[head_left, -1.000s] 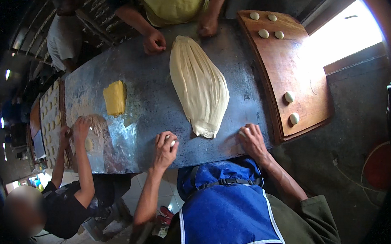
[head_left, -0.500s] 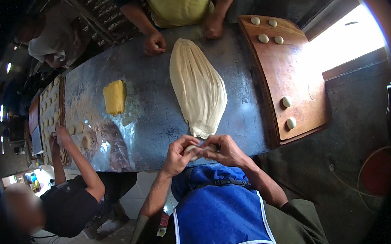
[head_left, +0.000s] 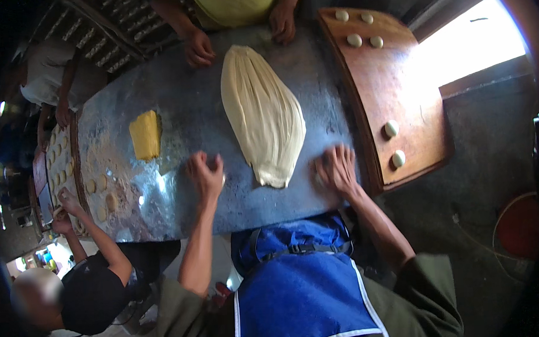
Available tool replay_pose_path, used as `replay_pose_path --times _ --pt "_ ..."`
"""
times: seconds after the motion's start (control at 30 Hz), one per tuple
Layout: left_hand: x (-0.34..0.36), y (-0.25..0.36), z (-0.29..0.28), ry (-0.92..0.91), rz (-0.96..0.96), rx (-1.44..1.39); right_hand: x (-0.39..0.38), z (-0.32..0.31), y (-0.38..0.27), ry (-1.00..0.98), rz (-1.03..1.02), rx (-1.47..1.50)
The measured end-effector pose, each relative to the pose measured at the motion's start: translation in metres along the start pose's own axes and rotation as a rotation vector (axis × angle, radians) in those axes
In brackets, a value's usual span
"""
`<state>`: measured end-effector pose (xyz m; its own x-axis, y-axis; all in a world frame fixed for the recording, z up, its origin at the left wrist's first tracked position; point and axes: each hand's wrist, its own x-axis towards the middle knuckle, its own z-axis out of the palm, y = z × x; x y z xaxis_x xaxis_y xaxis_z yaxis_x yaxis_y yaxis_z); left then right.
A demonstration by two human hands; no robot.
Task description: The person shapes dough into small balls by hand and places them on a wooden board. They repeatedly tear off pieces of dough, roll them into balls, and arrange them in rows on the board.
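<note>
My left hand [head_left: 205, 175] is curled on the metal table [head_left: 199, 91], cupping a small pale dough ball [head_left: 222, 179] that shows beside its thumb. My right hand [head_left: 339, 171] rests curved and slightly blurred on the table, its fingers over another dough ball, mostly hidden. Between and beyond them lies a long, stretched, creased mass of cream dough [head_left: 262, 115]. Left of that sits a yellow slab [head_left: 145, 136].
A wooden board [head_left: 409, 98] with several dough balls stands at right. A co-worker's arms [head_left: 187, 29] are across the table. Another co-worker [head_left: 95, 287] works at left by trays of dough rounds [head_left: 58, 161]; a person [head_left: 46, 75] stands behind. A red bucket [head_left: 515, 225] is at lower right.
My hands came together before the long dough half a second ago, pale dough between them. Now they are apart on either side of it, farther forward than a second ago.
</note>
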<state>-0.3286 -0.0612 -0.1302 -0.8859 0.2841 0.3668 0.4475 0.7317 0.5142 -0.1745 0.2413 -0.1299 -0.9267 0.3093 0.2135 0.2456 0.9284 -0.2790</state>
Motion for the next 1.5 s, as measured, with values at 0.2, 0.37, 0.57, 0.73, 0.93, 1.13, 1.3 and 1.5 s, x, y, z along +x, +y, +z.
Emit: replay_pose_path --times 0.2,0.37,0.57,0.73,0.93,1.13,1.3,1.5 --pt "-0.020 0.028 0.002 -0.120 0.159 -0.279 -0.009 0.037 0.003 -0.018 -0.375 0.590" --pt "-0.022 -0.001 0.004 -0.093 -0.033 -0.151 0.012 0.015 0.013 0.008 -0.136 0.140" --pt "-0.034 0.000 0.005 -0.173 0.335 -0.250 -0.002 0.030 0.018 0.001 -0.334 0.463" --pt "-0.021 0.003 0.002 -0.087 -0.133 -0.215 0.004 0.026 0.023 0.035 -0.188 0.064" --pt "-0.047 -0.022 0.006 -0.128 0.143 -0.099 -0.001 0.009 0.021 0.038 -0.332 0.508" --pt "-0.050 -0.037 -0.015 -0.268 -0.117 -0.308 -0.007 0.009 0.014 0.273 -0.190 0.230" --pt "0.011 0.008 -0.073 -0.821 0.369 0.026 -0.057 0.025 0.042 -0.020 -0.087 0.273" --pt "0.099 0.151 -0.015 -0.901 0.768 -0.227 -0.051 -0.036 0.034 -0.192 -0.089 0.380"
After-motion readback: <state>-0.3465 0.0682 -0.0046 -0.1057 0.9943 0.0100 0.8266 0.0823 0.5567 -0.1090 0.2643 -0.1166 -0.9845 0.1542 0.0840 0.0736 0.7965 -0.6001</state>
